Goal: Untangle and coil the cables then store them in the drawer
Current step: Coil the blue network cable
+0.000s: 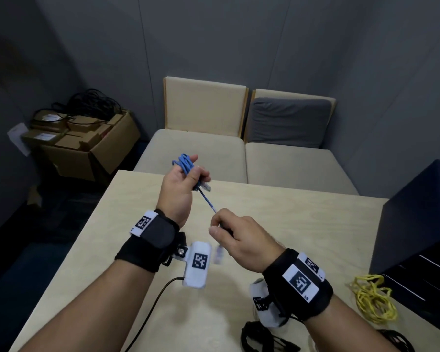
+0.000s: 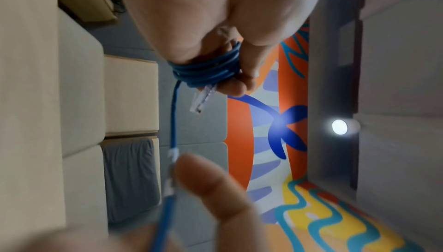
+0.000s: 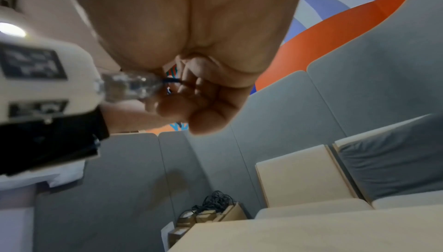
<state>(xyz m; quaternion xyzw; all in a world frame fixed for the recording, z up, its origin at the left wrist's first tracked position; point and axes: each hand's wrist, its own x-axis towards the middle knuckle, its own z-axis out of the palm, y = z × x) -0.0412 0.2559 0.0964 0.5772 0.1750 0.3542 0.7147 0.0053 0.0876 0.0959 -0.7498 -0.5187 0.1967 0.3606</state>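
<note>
Left hand [image 1: 178, 194] is raised over the far-left part of the desk [image 1: 302, 224], palm facing the head cam. Blue cable [image 1: 184, 163] is wound in several loops round its fingers [image 1: 193, 158], with the thumb pressed on the loops, so that hand is clamped on the coil. 1st plug [image 2: 202, 98], clear, sticks out of the coil just beside the thumb.

A straight run of blue cable leaves the coil and goes near-right to the right hand [image 1: 239, 240]. That hand's fingers are curled together and pinch the cable close to its other end. 2nd plug [image 1: 219, 255] hangs just below the fist and is blurred in the head view. In the right wrist view it's clear and sits beside the curled fingers. Both hands are in the air, off the desk, and close together.

Rest of the desk:
- Yellow cable [image 1: 372, 299] is a loose tangle near-right, just beside the dark blue unit [image 1: 417, 212] at the right edge. Can't tell if its drawer is open.
- Black cable [image 1: 259, 336] is heaped at the near edge, below the right wrist.

Far side has a beige sofa [image 1: 201, 148] with a grey cushion [image 1: 287, 120] on the right seat. A cardboard box [image 1: 92, 148] sits far left on the floor, with black cables piled on top.
</note>
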